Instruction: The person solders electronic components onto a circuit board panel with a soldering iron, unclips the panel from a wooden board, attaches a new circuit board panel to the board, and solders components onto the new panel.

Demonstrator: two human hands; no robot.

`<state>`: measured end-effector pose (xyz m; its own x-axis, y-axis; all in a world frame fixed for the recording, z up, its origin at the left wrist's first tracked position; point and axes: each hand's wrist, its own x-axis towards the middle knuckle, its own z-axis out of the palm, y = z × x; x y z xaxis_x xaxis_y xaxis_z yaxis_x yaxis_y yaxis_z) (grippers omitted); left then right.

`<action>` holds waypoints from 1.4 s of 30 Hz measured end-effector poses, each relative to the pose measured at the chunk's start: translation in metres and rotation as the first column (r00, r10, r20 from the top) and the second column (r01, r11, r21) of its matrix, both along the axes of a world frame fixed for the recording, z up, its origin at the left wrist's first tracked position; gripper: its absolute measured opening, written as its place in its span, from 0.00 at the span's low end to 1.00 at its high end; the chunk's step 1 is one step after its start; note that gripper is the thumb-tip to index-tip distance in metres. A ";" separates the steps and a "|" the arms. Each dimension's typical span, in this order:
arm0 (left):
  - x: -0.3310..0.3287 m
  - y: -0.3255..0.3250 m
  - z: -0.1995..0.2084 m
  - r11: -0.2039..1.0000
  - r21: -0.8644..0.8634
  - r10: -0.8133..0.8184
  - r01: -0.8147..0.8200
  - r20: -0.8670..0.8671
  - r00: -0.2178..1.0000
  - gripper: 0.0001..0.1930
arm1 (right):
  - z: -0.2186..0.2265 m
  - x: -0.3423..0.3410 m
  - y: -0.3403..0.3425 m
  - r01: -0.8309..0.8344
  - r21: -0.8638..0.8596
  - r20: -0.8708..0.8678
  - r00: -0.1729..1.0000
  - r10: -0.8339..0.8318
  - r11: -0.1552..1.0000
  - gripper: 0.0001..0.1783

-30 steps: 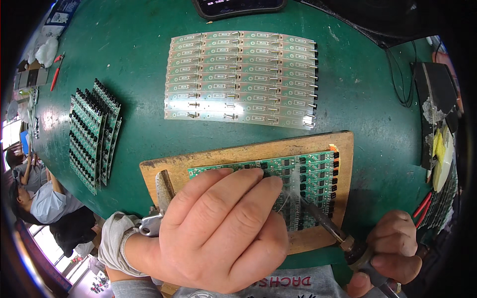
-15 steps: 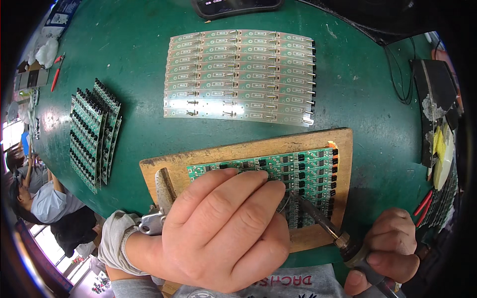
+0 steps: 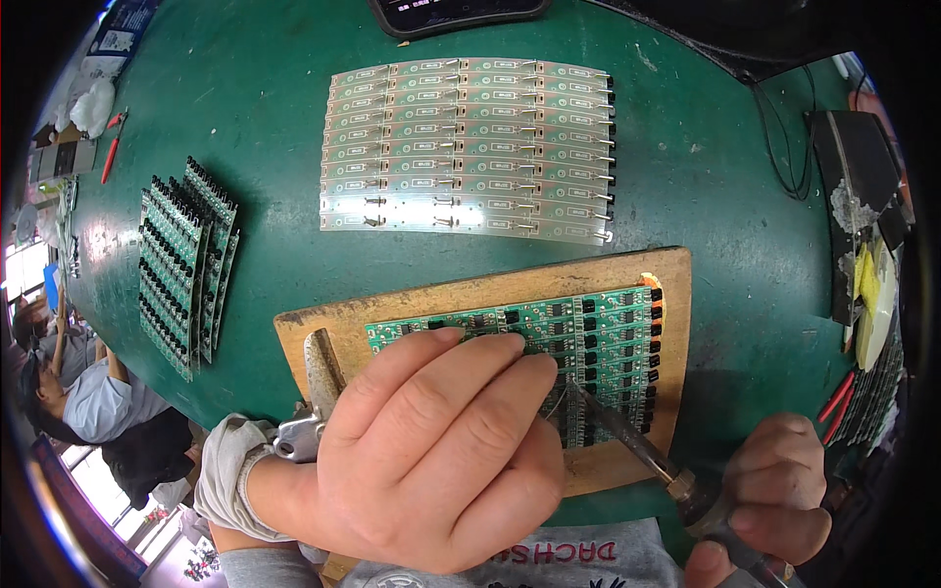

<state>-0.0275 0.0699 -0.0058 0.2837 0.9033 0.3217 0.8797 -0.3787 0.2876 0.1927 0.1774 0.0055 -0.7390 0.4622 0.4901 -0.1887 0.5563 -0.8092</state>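
A green circuit board panel [image 3: 627, 338], lined with rows of black parts, lies on a wooden board [image 3: 490, 297] in front of me. Over the panel's left part rests my left hand [image 3: 441, 451], closed, its fingers pinching a thin solder wire [image 3: 557, 405] that just shows beyond the fingertips. My right hand [image 3: 779, 490] is wrapped round the handle of a soldering iron [image 3: 642, 451]. The iron slants up and left, and its tip is at the middle rows near the wire; whether it touches a joint I cannot tell. A metal clamp [image 3: 299, 436] sits beside my left wrist.
Another panel [image 3: 470, 147] of joined boards lies flat behind the wooden board. Stacked panels [image 3: 181, 269] stand at the left, near red-handled pliers [image 3: 113, 147]. A black box [image 3: 853, 176], cables [image 3: 799, 176] and red-handled tools [image 3: 836, 407] are at the right. Another person [image 3: 93, 397] sits far left.
The soldering iron and my right hand have shifted slightly right and down. My left hand stays over the panel, almost in the same place.
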 end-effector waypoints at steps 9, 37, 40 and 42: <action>0.002 0.001 0.003 0.999 0.009 0.038 -0.038 -0.005 0.999 0.10 | 0.004 0.008 -0.015 0.161 0.150 0.243 0.950 -0.194 0.976 0.21; 0.009 -0.001 -0.006 0.993 0.069 0.088 -0.095 0.097 0.991 0.10 | 0.001 -0.001 -0.003 0.031 0.062 0.063 0.997 -0.035 0.998 0.15; 0.008 -0.003 -0.007 0.993 0.072 0.087 -0.094 0.099 0.991 0.11 | 0.001 -0.002 -0.004 0.004 0.056 0.077 0.997 -0.008 0.998 0.15; 0.007 -0.004 -0.008 0.993 0.071 0.084 -0.092 0.103 0.991 0.11 | 0.000 -0.002 -0.005 0.018 0.084 0.040 0.999 -0.021 0.996 0.16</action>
<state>-0.0205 0.0654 -0.0137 0.1672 0.8953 0.4129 0.8789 -0.3251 0.3489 0.1903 0.1723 0.0051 -0.7502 0.4355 0.4976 -0.1450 0.6258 -0.7664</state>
